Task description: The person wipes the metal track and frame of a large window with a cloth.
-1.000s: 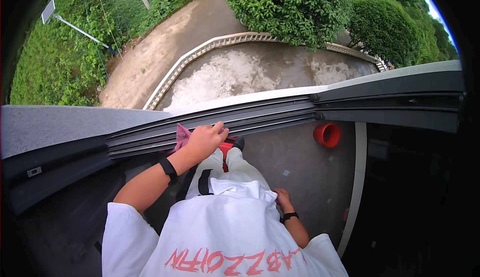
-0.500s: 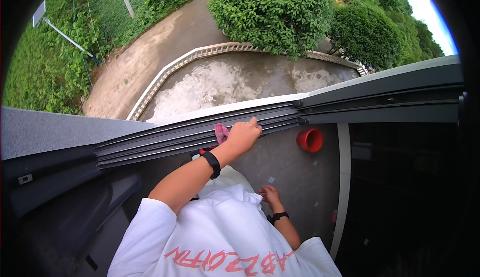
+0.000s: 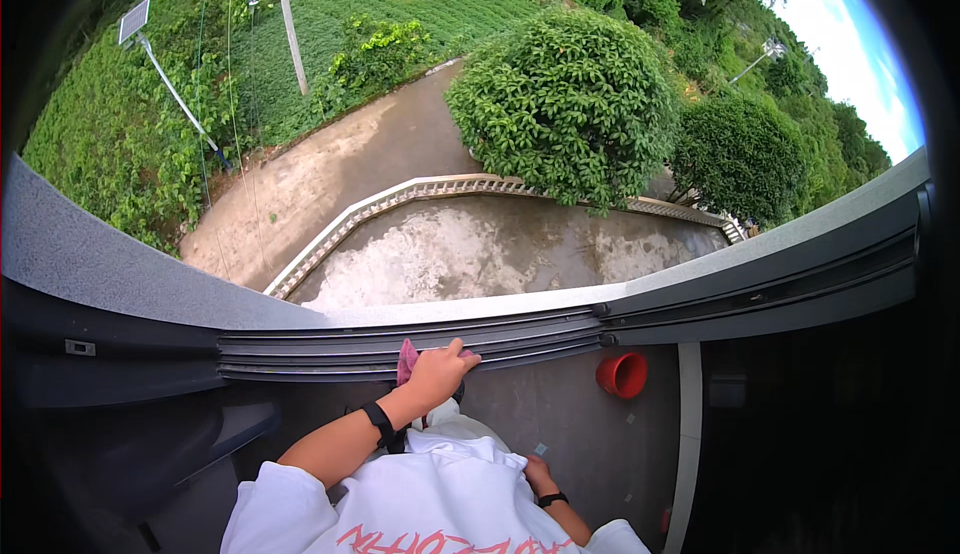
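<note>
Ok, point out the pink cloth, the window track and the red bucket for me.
Pink cloth (image 3: 406,362): head view, on the fold showing beside the left hand (image 3: 440,372).
Window track (image 3: 330,351): head view, on its bare rails.
Red bucket (image 3: 606,377): head view, on its outer wall.

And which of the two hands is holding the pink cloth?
The left hand, over the dark window track: pink cloth shows at its edges. The right hand is apart from it, beside the white shirt.
</note>
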`<state>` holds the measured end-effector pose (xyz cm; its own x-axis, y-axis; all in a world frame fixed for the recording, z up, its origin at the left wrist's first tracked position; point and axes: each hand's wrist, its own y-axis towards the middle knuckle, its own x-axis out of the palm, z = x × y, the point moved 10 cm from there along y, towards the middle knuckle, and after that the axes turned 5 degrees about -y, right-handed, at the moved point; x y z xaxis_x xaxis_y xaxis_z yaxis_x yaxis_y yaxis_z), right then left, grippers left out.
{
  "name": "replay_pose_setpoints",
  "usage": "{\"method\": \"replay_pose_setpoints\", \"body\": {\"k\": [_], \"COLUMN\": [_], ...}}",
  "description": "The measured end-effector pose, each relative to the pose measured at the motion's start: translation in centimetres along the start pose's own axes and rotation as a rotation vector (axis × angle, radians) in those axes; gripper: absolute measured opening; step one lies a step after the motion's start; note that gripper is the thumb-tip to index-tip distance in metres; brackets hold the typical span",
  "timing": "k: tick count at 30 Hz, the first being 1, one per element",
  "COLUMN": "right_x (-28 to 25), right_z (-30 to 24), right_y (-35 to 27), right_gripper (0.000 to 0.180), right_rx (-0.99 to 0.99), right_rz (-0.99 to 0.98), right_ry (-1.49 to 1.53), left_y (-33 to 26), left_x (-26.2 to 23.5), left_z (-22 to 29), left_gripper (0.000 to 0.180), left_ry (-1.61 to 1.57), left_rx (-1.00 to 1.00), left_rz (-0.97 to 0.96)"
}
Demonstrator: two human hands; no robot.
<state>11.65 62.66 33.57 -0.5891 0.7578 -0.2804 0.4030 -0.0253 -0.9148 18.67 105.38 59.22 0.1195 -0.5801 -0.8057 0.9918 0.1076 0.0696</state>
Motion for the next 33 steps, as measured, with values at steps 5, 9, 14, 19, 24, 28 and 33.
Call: {"method": "replay_pose_setpoints", "body": {"k": [5,9,14,19,24,28,33], "right_x": [-0.4,-0.7,-0.2,0.0,-0.5,-0.5,0.3], "right_z": [-4.0,-6.3,-5.8,-3.4,-2.2,-2.0,-3.2], "right_y": [2.3,3.8,3.8,3.9,4.3,5.1,4.7], "right_gripper": [0.028,0.025,0.027,0.023,0.022,0.025,0.027], "right_rx": [-0.047,-0.113,-0.072,-0.029,-0.070,-0.090,-0.093], "right_rz": [0.008,-0.023,-0.017,-0.007,0.045,0.052,0.037], "right_ry": [0.032,0.084,0.060,-0.004,-0.125,-0.118,-0.052], "left_y": [0.1,0.5,0.1,-0.1,0.1,0.4,0.2], "left_x": [0.4,0.1,0.2,1.0,0.9,1.2,0.9], "left_z": [-0.8,-0.4,-1.0,-1.3,-1.6,-1.7,-2.0], "left_gripper": [0.025,0.024,0.022,0.024,0.023,0.022,0.024], "left_ry": [-0.047,-0.052,-0.072,-0.074,-0.091,-0.114,-0.141], "left_rx": [-0.011,0.013,-0.037,-0.033,-0.063,-0.060,-0.027], "left_rz": [0.026,0.043,0.034,0.022,0.013,-0.014,0.013]}}
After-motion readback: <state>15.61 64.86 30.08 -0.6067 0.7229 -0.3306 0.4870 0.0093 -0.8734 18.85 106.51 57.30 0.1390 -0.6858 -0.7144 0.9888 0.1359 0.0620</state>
